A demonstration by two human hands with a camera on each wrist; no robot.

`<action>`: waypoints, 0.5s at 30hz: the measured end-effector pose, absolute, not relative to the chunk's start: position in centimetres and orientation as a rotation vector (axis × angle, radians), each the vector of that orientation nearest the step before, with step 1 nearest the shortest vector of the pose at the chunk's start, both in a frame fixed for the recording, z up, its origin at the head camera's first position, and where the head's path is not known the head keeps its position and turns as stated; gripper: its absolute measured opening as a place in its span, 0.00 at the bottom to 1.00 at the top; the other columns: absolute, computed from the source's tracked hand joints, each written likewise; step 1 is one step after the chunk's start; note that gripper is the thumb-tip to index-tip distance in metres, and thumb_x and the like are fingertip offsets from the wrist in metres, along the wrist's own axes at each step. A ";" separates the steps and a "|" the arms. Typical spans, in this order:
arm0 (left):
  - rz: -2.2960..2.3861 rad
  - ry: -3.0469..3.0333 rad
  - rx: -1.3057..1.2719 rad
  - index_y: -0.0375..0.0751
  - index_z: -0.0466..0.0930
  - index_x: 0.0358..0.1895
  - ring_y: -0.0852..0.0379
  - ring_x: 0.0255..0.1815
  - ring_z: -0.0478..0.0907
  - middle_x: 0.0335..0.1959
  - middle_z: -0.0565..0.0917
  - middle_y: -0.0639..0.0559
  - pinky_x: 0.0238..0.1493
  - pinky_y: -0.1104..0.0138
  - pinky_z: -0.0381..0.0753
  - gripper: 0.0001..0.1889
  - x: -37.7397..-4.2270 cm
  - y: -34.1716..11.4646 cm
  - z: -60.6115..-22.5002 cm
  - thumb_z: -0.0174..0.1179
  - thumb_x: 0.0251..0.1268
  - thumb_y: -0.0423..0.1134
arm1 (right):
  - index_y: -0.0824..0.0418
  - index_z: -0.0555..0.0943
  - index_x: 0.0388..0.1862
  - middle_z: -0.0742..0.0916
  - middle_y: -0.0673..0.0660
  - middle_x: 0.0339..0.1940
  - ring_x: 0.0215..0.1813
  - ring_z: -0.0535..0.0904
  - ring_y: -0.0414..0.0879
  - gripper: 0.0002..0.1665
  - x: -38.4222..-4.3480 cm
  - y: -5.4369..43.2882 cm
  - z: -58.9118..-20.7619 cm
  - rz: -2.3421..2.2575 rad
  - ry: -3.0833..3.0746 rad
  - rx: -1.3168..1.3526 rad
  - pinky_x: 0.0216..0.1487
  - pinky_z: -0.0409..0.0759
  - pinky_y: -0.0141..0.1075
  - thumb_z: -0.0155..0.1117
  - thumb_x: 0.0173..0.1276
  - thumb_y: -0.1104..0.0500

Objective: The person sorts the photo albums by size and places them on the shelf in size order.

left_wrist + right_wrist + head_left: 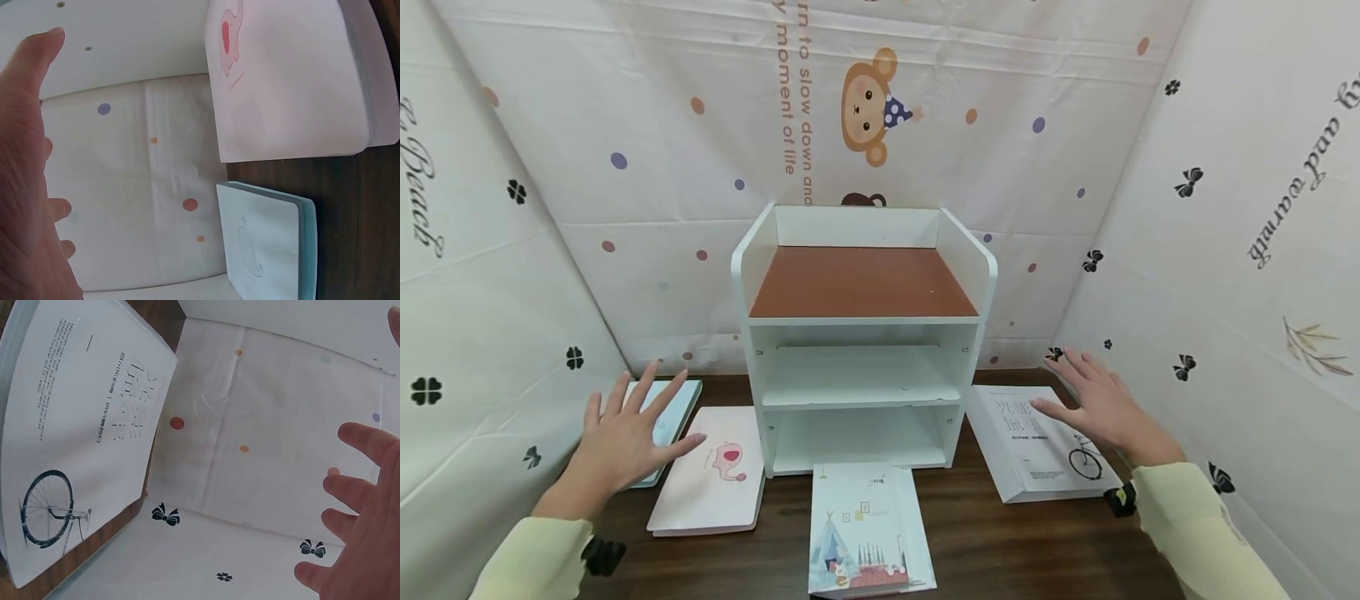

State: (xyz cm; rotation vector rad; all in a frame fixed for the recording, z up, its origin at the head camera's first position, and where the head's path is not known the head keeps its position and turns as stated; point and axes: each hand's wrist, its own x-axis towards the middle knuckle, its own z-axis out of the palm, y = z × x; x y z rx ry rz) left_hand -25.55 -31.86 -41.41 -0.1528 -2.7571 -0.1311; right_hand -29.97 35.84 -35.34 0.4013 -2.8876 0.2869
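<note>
My left hand (625,446) hangs with fingers spread above two notebooks, holding nothing. Under it lie a light blue notebook (676,410) and a pink notebook (722,492) with an elephant drawing; the left wrist view shows both covers, the blue one (259,244) partly cut off. At the right, my right hand (1101,404) is held over a thick white book (1022,450) with a bicycle on its cover, its fingers spread and empty. Between the hands stands a small white shelf (861,396) with a brown top board. In front of it lie light-coloured books (857,533), one over another, with a tent picture.
A dark wooden table (1000,550) carries everything. White printed cloth (662,108) with dots and a monkey rises behind the shelf, and cloth walls (1247,333) close in on both sides. Two bare compartments of the shelf face me below its top.
</note>
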 end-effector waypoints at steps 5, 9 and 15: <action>-0.126 -2.745 -0.147 0.65 0.40 0.84 0.24 0.80 0.43 0.84 0.46 0.35 0.73 0.24 0.38 0.56 -24.8 -31.6 -42.0 0.56 0.57 0.80 | 0.56 0.62 0.81 0.59 0.72 0.83 0.81 0.49 0.76 0.51 -29.5 35.8 -35.9 0.289 -2.873 0.414 0.71 0.51 0.78 0.59 0.70 0.29; -0.134 -2.716 -0.148 0.63 0.41 0.84 0.24 0.80 0.43 0.83 0.49 0.34 0.73 0.24 0.38 0.57 -24.3 -31.2 -42.2 0.56 0.56 0.79 | 0.56 0.63 0.81 0.61 0.72 0.82 0.81 0.51 0.75 0.50 -29.1 35.9 -36.5 0.288 -2.845 0.432 0.71 0.54 0.77 0.60 0.70 0.30; -0.161 -2.666 -0.167 0.61 0.42 0.85 0.25 0.80 0.43 0.82 0.52 0.33 0.74 0.25 0.39 0.58 -23.5 -30.8 -42.6 0.59 0.56 0.77 | 0.57 0.68 0.78 0.62 0.69 0.82 0.82 0.51 0.71 0.49 -28.5 35.6 -37.5 0.361 -2.827 0.434 0.73 0.54 0.75 0.63 0.68 0.30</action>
